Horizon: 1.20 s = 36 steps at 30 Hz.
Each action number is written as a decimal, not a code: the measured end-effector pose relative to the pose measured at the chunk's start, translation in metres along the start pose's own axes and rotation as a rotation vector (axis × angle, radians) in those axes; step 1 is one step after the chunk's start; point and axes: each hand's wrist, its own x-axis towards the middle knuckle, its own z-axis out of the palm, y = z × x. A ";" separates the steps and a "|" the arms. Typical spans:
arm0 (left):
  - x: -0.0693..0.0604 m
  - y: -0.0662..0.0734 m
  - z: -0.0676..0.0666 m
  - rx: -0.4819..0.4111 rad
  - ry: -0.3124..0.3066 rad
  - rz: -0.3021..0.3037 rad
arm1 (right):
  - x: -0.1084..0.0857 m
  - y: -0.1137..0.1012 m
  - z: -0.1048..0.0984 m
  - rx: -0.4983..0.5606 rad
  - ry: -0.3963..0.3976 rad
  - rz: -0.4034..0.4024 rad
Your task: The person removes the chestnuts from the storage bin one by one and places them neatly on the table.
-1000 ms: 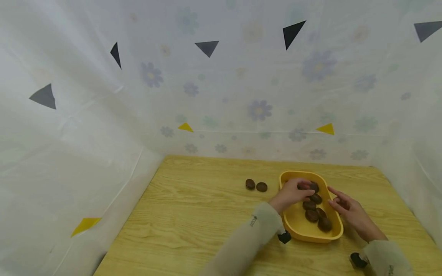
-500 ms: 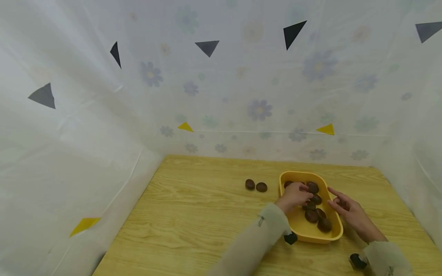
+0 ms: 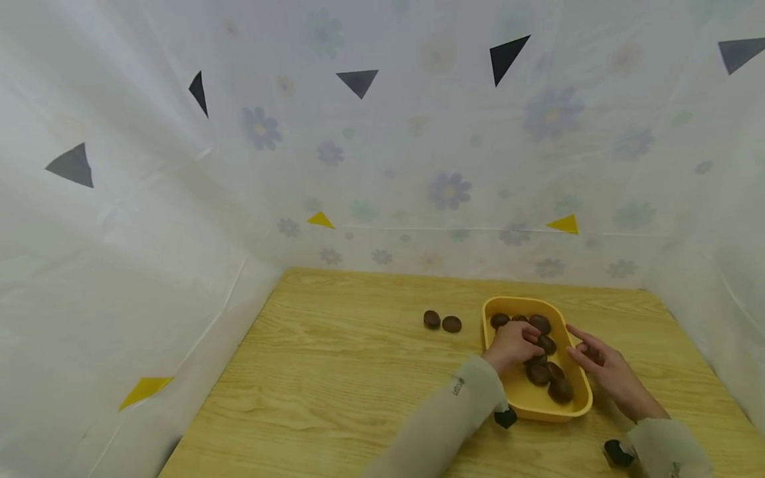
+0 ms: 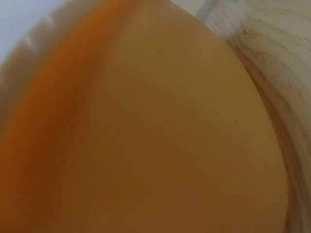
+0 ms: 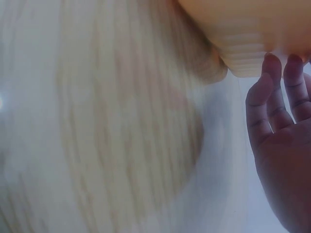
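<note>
Brown nuts (image 3: 538, 375) flank my left hand (image 3: 510, 342), grip unclear; my loose-fingered right hand (image 3: 612, 373) touches the tray (image 3: 585, 393) along its right edge.

The place is a small booth (image 3: 66, 292): flower-print sheeting (image 3: 394, 143) with triangular patches (image 3: 360, 82) encloses a wood-grain worktop (image 3: 335, 372).

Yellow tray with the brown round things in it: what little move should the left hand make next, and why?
Maybe the left hand should pinch one of the brown things: it is right over them, and the right hand is at the side of the yellow tray, where it could steady it. I can't see whether the left hand already holds one.
</note>
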 end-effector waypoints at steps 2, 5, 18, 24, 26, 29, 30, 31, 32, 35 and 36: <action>0.000 -0.001 0.000 0.031 0.003 0.013 | 0.000 0.000 0.000 -0.004 0.000 0.005; 0.001 -0.002 0.000 0.090 -0.003 0.046 | 0.000 -0.001 0.001 -0.010 0.003 0.009; -0.001 -0.007 -0.001 0.202 -0.030 0.097 | -0.001 0.000 0.003 -0.009 0.004 0.006; -0.002 -0.007 -0.001 0.248 -0.029 0.115 | -0.002 0.001 0.002 -0.015 0.002 0.012; -0.002 -0.006 -0.001 0.276 -0.028 0.128 | -0.002 0.001 0.002 -0.014 0.000 0.014; -0.002 -0.006 -0.001 0.308 -0.033 0.142 | -0.002 0.001 0.002 -0.019 0.000 0.015; -0.002 -0.005 -0.002 0.313 -0.035 0.144 | -0.001 0.001 0.002 -0.019 0.000 0.016; -0.002 -0.006 -0.002 0.318 -0.038 0.149 | -0.001 0.001 0.002 -0.020 0.000 0.017; -0.002 -0.006 -0.002 0.322 -0.041 0.152 | -0.001 0.002 0.002 -0.020 0.002 0.017; -0.002 -0.007 -0.002 0.304 -0.054 0.156 | 0.000 0.002 0.002 -0.020 0.000 0.013; -0.002 -0.007 -0.003 0.295 -0.058 0.156 | 0.000 0.002 0.002 -0.018 0.000 0.011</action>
